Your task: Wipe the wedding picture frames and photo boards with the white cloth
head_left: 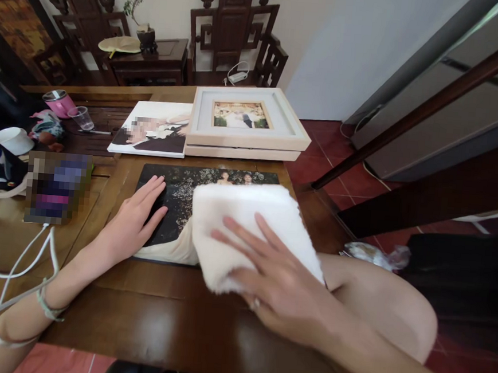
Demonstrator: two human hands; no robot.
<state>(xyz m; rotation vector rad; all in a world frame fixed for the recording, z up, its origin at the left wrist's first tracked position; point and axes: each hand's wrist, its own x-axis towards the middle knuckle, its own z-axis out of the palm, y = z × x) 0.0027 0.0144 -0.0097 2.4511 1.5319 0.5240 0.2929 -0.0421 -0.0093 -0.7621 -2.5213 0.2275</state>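
Dark wood counter carries a dark photo print lying flat before me. My left hand rests open, palm down, on the print's left edge, gripping nothing. My right hand presses a folded white towel onto the print's right part, fingers spread flat over it.

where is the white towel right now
In the head view, the white towel lies right of centre on the dark photo print, pressed flat under the right hand; the left hand rests on the print's left edge.
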